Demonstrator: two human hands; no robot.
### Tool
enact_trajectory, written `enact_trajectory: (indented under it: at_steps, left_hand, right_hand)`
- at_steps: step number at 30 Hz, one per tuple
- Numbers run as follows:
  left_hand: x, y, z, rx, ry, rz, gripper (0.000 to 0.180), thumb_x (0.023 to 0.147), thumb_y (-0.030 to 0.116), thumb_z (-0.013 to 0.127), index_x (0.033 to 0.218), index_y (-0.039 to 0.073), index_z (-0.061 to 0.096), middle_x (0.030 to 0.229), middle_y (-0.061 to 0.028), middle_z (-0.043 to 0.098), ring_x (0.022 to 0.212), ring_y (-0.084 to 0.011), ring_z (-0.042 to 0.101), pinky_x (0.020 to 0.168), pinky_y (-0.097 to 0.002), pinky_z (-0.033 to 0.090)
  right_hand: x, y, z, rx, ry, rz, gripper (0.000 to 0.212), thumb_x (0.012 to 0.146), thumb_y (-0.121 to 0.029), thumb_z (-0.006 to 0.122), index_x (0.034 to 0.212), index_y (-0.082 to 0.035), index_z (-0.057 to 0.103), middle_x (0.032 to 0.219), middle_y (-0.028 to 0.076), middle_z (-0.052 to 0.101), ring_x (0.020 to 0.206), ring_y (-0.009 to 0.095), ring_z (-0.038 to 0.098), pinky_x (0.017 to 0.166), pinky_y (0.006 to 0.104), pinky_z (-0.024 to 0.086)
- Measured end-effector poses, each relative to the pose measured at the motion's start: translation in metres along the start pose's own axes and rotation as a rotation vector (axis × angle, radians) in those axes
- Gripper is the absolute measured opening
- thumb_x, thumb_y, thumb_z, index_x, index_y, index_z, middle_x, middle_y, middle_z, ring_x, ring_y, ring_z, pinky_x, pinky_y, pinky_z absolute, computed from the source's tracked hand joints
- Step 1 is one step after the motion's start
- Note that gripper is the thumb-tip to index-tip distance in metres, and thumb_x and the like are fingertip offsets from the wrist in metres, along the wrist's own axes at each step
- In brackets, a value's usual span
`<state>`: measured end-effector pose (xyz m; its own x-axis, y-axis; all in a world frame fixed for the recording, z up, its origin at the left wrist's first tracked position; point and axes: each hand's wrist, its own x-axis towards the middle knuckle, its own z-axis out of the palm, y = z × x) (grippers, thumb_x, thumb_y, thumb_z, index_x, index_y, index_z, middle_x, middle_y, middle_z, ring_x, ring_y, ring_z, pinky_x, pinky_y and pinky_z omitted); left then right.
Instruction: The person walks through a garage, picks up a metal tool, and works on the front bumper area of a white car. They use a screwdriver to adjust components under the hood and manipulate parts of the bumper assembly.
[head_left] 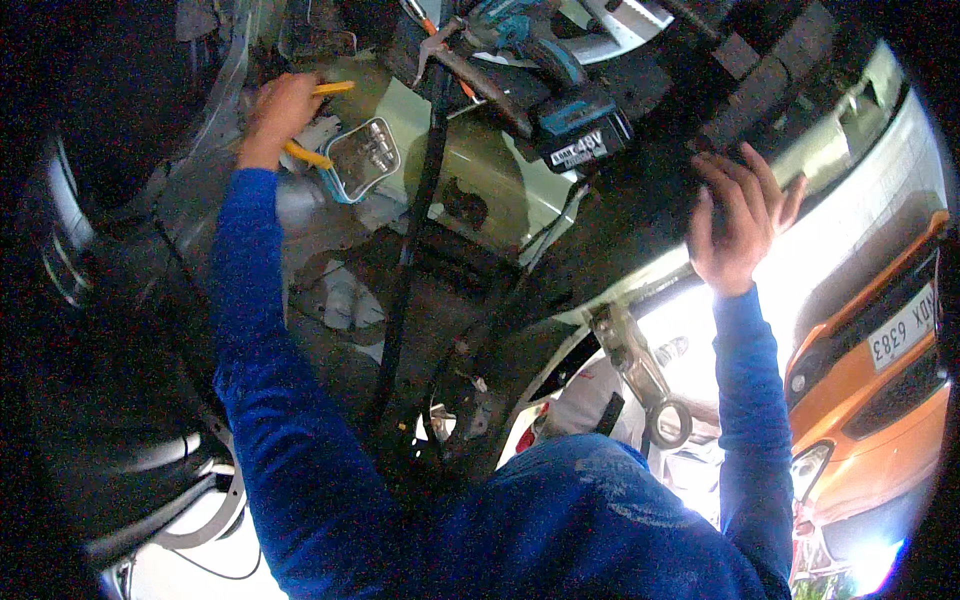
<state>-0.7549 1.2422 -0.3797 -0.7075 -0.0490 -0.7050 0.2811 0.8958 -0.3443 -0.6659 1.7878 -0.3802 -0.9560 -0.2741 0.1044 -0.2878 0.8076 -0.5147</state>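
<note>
At the upper left, my left hand (283, 108) has its fingers curled downward. A yellow handle (334, 88) sticks out at its fingertips; the rest of that tool is hidden. Below the wrist lies another yellow piece (308, 155), beside a rounded, blue-edged metal tray (350, 165) with several shiny, socket-like metal pieces (380, 145) in it. My right hand (738, 215) is raised at the right, fingers spread, holding nothing. Between the hands, a hammer (470, 78) lies next to a teal and black cordless power tool (575, 100) with a black battery.
A black bar or hose (412, 210) runs down the middle over greenish painted sheet metal (505, 185). A metal arm with a ring end (645, 375) is at lower right. Outside stands an orange car (870, 380). Dark panels (120, 330) fill the left.
</note>
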Motion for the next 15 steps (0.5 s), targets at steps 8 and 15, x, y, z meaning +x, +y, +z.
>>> enact_trajectory:
  at_steps: [8, 15]
  left_hand:
    - [-0.109, 0.084, -0.23, -0.195, 0.473, 0.376, 0.022, 0.094, 0.02, 0.064, 0.107, 0.001, 0.069, 0.105, -0.0216, 0.068, 0.103, -0.0426, 0.063, 0.083, -0.0472, 0.052]
    - [-0.265, 0.299, -0.371, -0.548, 0.24, 0.965, 0.013, 0.092, 0.008, 0.066, 0.097, -0.004, 0.064, 0.089, -0.0162, 0.067, 0.086, -0.0278, 0.065, 0.085, -0.0397, 0.051]
  right_hand:
    - [-0.014, 0.024, 0.014, 0.293, 0.033, -0.002, 0.041, 0.087, -0.024, 0.071, 0.125, -0.01, 0.065, 0.129, 0.015, 0.061, 0.135, 0.039, 0.045, 0.114, 0.0545, 0.035]
    - [-0.106, 0.039, -0.111, 0.353, 0.189, 0.098, 0.038, 0.089, -0.029, 0.069, 0.124, -0.016, 0.065, 0.129, 0.008, 0.064, 0.124, 0.03, 0.057, 0.115, 0.0557, 0.033]
